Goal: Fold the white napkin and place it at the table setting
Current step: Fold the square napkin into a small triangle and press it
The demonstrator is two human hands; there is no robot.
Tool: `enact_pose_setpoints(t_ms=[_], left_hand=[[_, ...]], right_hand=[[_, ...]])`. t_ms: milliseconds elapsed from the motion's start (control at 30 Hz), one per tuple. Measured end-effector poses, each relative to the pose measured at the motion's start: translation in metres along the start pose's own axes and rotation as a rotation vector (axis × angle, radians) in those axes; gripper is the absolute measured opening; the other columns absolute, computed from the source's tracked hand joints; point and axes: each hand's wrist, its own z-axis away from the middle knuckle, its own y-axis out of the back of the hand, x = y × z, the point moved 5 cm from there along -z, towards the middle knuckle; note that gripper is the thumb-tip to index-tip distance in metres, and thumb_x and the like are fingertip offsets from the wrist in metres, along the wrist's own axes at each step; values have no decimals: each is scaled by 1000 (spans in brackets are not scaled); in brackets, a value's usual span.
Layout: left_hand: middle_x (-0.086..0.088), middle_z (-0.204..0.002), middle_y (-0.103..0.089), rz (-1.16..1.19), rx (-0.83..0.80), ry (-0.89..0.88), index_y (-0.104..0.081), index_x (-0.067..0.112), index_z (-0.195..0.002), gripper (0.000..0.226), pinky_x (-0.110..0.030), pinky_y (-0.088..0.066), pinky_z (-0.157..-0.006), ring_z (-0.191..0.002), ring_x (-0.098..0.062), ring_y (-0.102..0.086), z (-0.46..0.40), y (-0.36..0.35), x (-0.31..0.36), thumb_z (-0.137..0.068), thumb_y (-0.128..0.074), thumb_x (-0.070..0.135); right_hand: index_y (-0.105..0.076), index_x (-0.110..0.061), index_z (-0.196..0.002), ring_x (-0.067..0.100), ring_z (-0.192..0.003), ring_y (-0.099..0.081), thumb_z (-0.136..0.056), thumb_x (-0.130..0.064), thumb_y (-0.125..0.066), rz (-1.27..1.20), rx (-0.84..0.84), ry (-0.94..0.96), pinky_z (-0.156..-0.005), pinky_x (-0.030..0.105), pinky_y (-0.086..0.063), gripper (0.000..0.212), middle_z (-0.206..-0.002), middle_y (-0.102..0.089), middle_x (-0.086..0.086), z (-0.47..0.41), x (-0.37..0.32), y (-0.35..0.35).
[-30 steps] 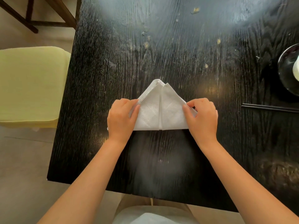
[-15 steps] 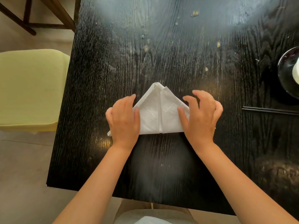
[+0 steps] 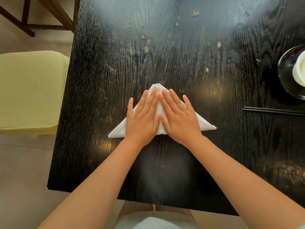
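While white napkin [image 3: 205, 125] lies as triangle on black table [image 3: 105, 90], left hand [image 3: 143, 119] and right hand [image 3: 179, 118] press flat atop it, fingers straight, gripping nothing; chopsticks [image 3: 272, 111] well right of napkin.

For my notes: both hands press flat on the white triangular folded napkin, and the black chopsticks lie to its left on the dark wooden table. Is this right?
Not quite. The head view shows the black chopsticks lying to the right of the white triangular folded napkin, not the left. Left hand and right hand do press flat on it, on the dark wooden table.

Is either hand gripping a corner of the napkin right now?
No. The left hand and right hand both lie flat, fingers straight, pressing the triangular napkin against the table.
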Motion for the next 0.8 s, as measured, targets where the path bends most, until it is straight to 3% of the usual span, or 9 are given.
enact_pose_setpoints(t_ms=[133,267,400,467,533,600,667,733,800], left_hand=[[4,-155,-5,-21,7,48,-10,16,-149,58,-52,-11,-113,-143,-15,-5,35,0,-28,-96,-18,37],[3,-155,-7,-7,-10,77,-9,17,-149,57,-53,-18,-113,-143,-16,-8,57,0,-42,-96,-19,36],[1,-155,-9,-2,-32,113,-8,16,-149,60,-57,-19,-113,-143,-17,-9,69,-2,-51,-95,-22,38],[1,-155,-10,5,-40,111,-9,16,-148,62,-59,-17,-112,-143,-18,-10,70,-2,-52,-93,-23,42],[1,-155,-7,-6,-27,136,-7,17,-148,64,-61,-9,-112,-144,-18,-7,69,0,-50,-92,-22,45],[-1,-156,-3,5,23,182,-3,18,-148,65,-61,3,-111,-145,-18,-3,71,4,-44,-93,-20,47],[-3,-156,-2,52,81,145,-3,21,-149,66,-59,10,-110,-145,-18,0,72,9,-26,-93,-23,47],[-3,-157,-3,78,101,33,-5,23,-149,67,-57,12,-110,-145,-19,0,66,11,5,-92,-27,48],[-2,-157,-1,94,74,-26,-6,25,-150,68,-55,12,-111,-146,-19,2,55,9,32,-91,-28,51]], right_hand=[[-5,-17,-149,15,-144,1,-95,-40,-17,45,11,-42,-116,47,-3,60,-156,1,-4,14,20,0],[-7,-16,-147,18,-144,-11,-96,-38,-17,68,6,-134,-115,49,-6,57,-157,-17,2,44,45,2],[-16,-13,-147,18,-142,-9,-95,-36,-19,70,-7,-194,-113,54,-11,56,-155,-23,6,59,57,8],[-17,-12,-147,19,-143,-8,-96,-37,-22,71,-4,-230,-113,55,-12,57,-155,-22,8,59,55,11],[-25,-9,-145,26,-143,-18,-95,-38,-37,26,40,-312,-112,54,-18,59,-153,-28,12,64,54,14],[-39,-6,-138,33,-129,-42,-88,-36,-51,-41,152,-395,-101,51,-35,60,-138,-46,17,74,52,20],[-49,-7,-128,32,-102,-55,-83,-36,-58,-57,268,-459,-82,46,-45,54,-114,-59,14,83,47,27],[-55,-8,-119,30,-86,-55,-79,-34,-65,-33,297,-526,-72,42,-43,49,-98,-61,12,87,46,31],[-58,-8,-113,29,-82,-55,-77,-35,-70,-36,267,-602,-71,40,-40,47,-92,-60,11,85,49,34]])
